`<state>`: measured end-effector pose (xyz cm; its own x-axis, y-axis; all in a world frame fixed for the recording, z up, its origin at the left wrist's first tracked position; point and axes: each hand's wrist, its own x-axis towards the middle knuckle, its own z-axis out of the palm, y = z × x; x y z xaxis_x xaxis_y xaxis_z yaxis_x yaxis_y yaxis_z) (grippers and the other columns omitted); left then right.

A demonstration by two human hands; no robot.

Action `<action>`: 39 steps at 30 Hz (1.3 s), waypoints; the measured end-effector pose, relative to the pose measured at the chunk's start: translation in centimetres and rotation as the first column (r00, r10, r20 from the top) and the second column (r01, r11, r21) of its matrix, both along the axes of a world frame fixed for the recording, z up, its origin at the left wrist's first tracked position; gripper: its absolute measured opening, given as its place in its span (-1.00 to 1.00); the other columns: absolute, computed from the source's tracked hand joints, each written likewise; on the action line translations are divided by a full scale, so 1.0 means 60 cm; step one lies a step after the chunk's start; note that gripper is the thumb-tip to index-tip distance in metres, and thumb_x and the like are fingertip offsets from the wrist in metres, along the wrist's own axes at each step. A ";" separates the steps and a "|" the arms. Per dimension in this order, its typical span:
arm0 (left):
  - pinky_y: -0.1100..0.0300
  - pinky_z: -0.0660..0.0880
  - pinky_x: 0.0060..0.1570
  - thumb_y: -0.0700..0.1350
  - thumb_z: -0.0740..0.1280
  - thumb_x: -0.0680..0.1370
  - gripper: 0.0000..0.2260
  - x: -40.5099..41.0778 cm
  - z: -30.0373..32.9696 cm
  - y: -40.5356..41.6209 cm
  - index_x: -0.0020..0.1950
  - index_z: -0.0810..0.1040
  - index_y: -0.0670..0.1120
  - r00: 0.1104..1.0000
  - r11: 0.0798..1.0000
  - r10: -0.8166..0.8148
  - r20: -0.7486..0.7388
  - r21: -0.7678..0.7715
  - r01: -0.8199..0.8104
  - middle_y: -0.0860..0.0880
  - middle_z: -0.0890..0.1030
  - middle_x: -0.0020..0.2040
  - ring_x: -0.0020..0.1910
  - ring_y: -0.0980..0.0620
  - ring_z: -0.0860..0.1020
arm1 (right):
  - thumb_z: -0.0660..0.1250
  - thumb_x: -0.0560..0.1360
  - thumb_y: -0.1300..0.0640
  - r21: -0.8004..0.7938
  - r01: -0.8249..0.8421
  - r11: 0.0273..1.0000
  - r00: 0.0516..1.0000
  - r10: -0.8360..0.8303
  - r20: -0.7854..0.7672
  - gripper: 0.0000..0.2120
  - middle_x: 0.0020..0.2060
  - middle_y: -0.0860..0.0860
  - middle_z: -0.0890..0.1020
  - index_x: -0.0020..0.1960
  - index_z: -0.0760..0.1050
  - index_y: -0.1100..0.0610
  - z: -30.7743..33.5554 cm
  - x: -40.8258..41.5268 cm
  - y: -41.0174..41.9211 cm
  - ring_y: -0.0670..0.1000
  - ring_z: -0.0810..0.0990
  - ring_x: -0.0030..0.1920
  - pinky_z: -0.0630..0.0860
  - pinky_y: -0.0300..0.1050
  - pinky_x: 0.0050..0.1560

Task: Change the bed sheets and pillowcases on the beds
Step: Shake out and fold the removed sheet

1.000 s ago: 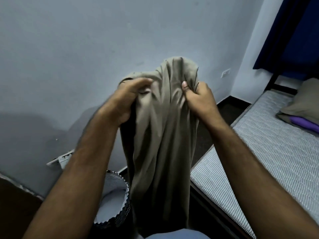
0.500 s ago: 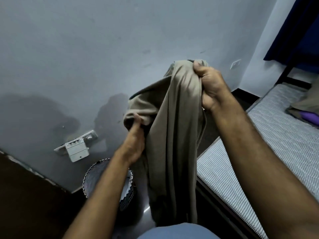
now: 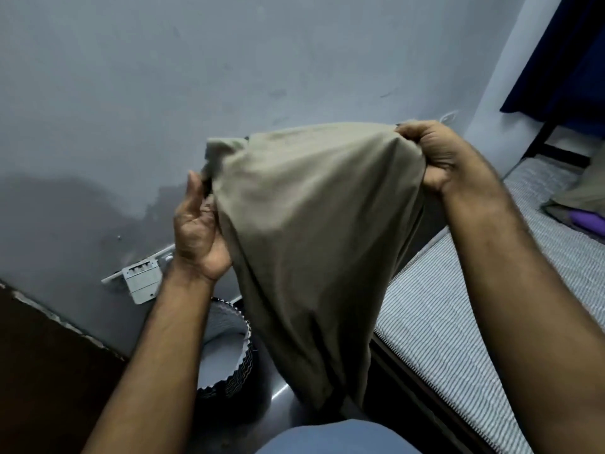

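Observation:
An olive-beige cloth [image 3: 314, 231], a sheet or pillowcase, hangs in front of me, stretched wide between both hands. My left hand [image 3: 196, 231] grips its left upper edge, palm toward me, fingers behind the fabric. My right hand [image 3: 438, 155] clutches the right upper corner in a fist, held higher. The cloth's lower end droops toward the floor near my knee. A bare striped mattress [image 3: 465, 309] lies on the bed at the right, with an olive pillow [image 3: 586, 194] and something purple [image 3: 586, 221] at its far end.
A round basket with a zigzag rim [image 3: 226, 362] stands on the floor below my left arm, against the blue-grey wall. A grey wall box [image 3: 142, 283] is mounted low on the wall. A dark wooden panel [image 3: 42, 371] is at the lower left, a dark blue curtain [image 3: 569, 54] at the upper right.
My hands have moved apart, spreading the bunched cloth into a wide panel. My left hand shifted left along the top edge; my right hand moved right and stayed high.

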<state>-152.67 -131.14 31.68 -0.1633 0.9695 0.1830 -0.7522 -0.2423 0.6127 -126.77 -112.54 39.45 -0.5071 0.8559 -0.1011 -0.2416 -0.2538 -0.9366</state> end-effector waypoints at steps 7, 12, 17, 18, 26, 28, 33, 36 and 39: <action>-0.17 0.31 0.47 0.30 0.35 0.46 -0.16 0.002 0.003 0.016 0.56 0.31 -0.20 0.948 0.989 -0.135 -0.287 -0.099 0.111 -0.27 0.35 0.52 0.51 -0.22 0.34 | 0.25 0.60 0.21 -0.201 -0.009 0.979 0.992 -0.016 -0.122 -0.86 -0.16 0.21 0.69 0.10 0.49 0.27 -0.026 -0.011 0.010 0.13 0.71 -0.12 0.67 0.03 -0.10; -0.16 0.53 0.26 -0.18 0.60 0.38 -0.33 0.018 0.004 0.046 0.40 0.45 -0.36 0.882 0.978 0.012 -0.471 -0.179 -0.109 -0.36 0.53 0.32 0.21 -0.23 0.60 | 0.32 0.55 0.01 -0.087 -0.092 0.992 0.976 0.072 -0.206 -0.61 0.14 0.30 0.65 0.09 0.67 0.34 -0.075 -0.036 -0.024 0.17 0.65 0.19 0.59 0.08 0.20; -0.07 0.60 0.06 -0.42 0.42 0.40 -0.70 0.035 -0.018 0.061 0.12 0.60 -0.28 0.866 0.940 0.109 -0.488 -0.234 -0.250 -0.21 0.70 -0.02 -0.06 -0.15 0.69 | 0.24 0.63 0.30 0.161 -0.263 0.951 0.964 0.255 0.071 -0.67 0.20 0.24 0.63 0.36 0.44 0.42 -0.152 -0.051 -0.050 0.15 0.61 0.23 0.54 0.03 0.25; -0.07 0.61 0.06 -0.42 0.43 0.39 -0.69 0.033 -0.022 0.059 0.11 0.60 -0.27 0.850 0.931 0.130 -0.510 -0.233 -0.282 -0.19 0.71 -0.05 -0.08 -0.14 0.69 | 0.27 0.61 0.34 0.198 -0.213 0.957 0.973 0.188 0.136 -0.72 0.09 0.17 0.69 0.30 0.49 0.41 -0.157 -0.053 -0.054 0.09 0.66 0.12 0.58 -0.04 0.15; -0.04 0.57 0.21 -0.32 0.48 0.50 -0.44 -0.015 -0.023 0.013 0.44 0.34 -0.23 0.673 0.875 0.233 -0.702 -0.150 -0.459 -0.18 0.60 0.30 0.27 -0.13 0.60 | 0.22 0.59 -0.29 0.463 0.034 0.886 0.690 -0.356 0.631 -0.49 -0.19 0.06 0.62 -0.09 0.53 0.18 -0.112 -0.041 -0.035 0.00 0.58 -0.13 0.46 -0.11 -0.10; -0.01 0.55 0.25 -0.28 0.49 0.51 -0.40 -0.019 -0.024 0.011 0.47 0.29 -0.20 0.625 0.891 0.184 -0.759 -0.140 -0.433 -0.16 0.59 0.33 0.30 -0.10 0.58 | -0.03 0.61 -0.38 0.432 -0.201 0.880 0.376 -0.338 0.863 -0.25 0.19 0.26 0.58 0.25 0.52 0.26 -0.101 -0.044 -0.040 0.15 0.55 0.20 0.43 -0.03 0.18; 0.04 0.55 0.24 -0.24 0.47 0.54 -0.40 -0.025 -0.061 -0.007 0.50 0.27 -0.19 0.584 0.861 0.146 -0.799 -0.187 -0.472 -0.13 0.62 0.28 0.26 -0.07 0.61 | 0.01 0.52 -0.50 0.395 -0.302 0.867 0.391 -0.265 0.881 -0.15 0.31 0.11 0.57 0.48 0.35 0.15 -0.097 -0.040 -0.030 0.20 0.57 0.22 0.52 0.12 0.21; 0.01 0.54 0.28 -0.24 0.50 0.51 -0.39 -0.027 -0.081 -0.020 0.48 0.30 -0.19 0.552 0.864 0.111 -0.826 -0.194 -0.465 -0.15 0.61 0.31 0.29 -0.08 0.60 | 0.36 0.22 -0.59 0.283 -0.432 0.857 0.507 -0.029 0.862 0.04 0.36 0.07 0.49 0.53 0.27 -0.05 -0.113 -0.022 -0.018 0.17 0.58 0.25 0.57 0.22 0.22; 0.00 0.56 0.25 -0.26 0.53 0.46 -0.46 -0.035 -0.092 -0.030 0.40 0.45 -0.28 0.591 0.870 -0.025 -0.806 -0.309 -0.385 -0.17 0.65 0.23 0.23 -0.10 0.63 | 0.56 0.05 -0.48 0.140 -0.662 0.736 0.364 0.152 0.919 0.18 0.46 0.02 0.38 0.55 0.22 -0.13 -0.129 -0.001 -0.019 0.05 0.46 0.39 0.41 0.09 0.44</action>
